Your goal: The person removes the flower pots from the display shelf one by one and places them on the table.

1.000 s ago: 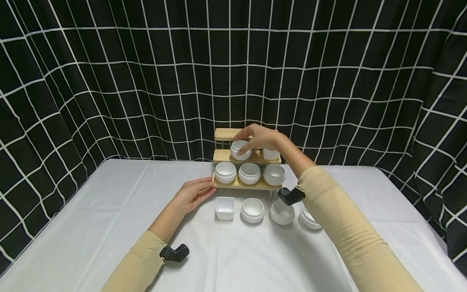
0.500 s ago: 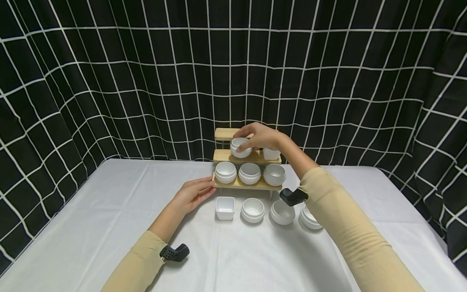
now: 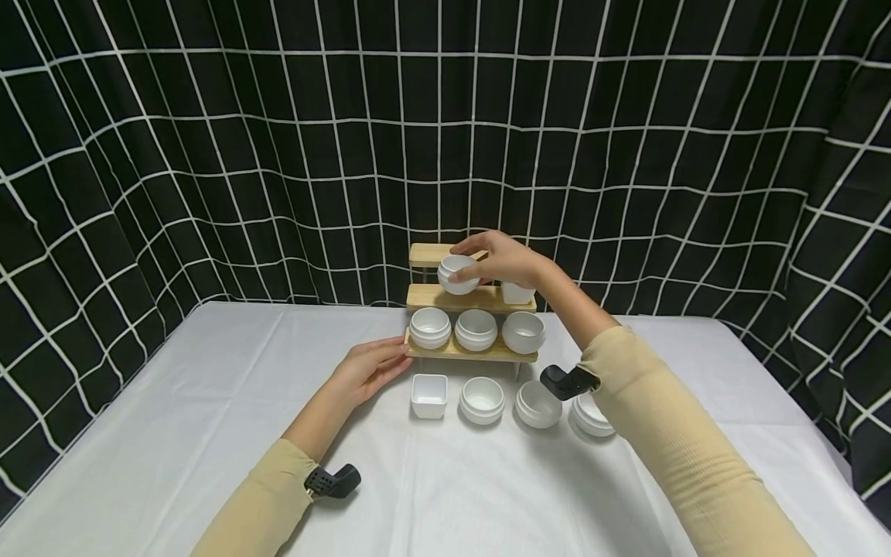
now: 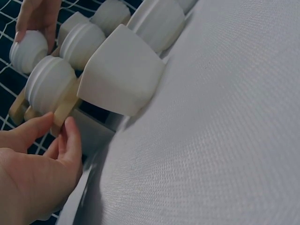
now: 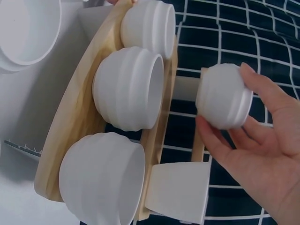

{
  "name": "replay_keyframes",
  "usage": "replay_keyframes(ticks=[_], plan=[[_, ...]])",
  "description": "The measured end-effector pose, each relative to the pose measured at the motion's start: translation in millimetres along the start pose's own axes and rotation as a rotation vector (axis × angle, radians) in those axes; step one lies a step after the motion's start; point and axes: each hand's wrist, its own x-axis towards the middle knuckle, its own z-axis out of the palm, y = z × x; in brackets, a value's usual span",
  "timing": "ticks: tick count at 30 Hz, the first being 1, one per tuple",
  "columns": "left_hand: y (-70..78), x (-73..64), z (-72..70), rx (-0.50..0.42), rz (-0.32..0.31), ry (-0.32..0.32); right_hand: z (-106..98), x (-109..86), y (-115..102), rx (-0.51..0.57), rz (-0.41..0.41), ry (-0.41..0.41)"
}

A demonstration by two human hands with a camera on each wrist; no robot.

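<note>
My right hand (image 3: 503,259) grips a small round white bowl (image 5: 222,96) between thumb and fingers. In the head view, that bowl appears in front of the top board, above the middle board of a three-tier wooden stand (image 3: 421,298). At the stand's left end, my left hand (image 3: 372,369) pinches the lowest board between thumb and fingers, as the left wrist view shows. Three round white bowls (image 3: 476,330) stand in a row on that lowest board. A square white cup (image 3: 517,293) sits at the right end of the middle board, partly hidden by my right hand.
In front of the stand, on the white cloth (image 3: 480,487), are a square white cup (image 3: 429,396), a ridged bowl (image 3: 482,401), a smooth bowl (image 3: 538,405) and another ridged bowl (image 3: 592,418) near my right sleeve. A black gridded curtain (image 3: 334,155) hangs behind.
My right hand has raised the round bowl off the middle board, up toward the top board. My left hand stays at the stand's left end.
</note>
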Motion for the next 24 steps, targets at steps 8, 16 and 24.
replay_keyframes(ticks=[8,16,24], plan=[[-0.5,1.0,-0.6,-0.002,-0.004,0.002,3,-4.6,0,0.015,-0.023,0.051],[0.1,1.1,-1.2,-0.01,0.001,-0.003,8,-11.6,-3,0.025,-0.021,0.096],[-0.5,2.3,-1.6,0.004,0.0,0.001,11,-21.2,-2,0.062,-0.027,0.109]])
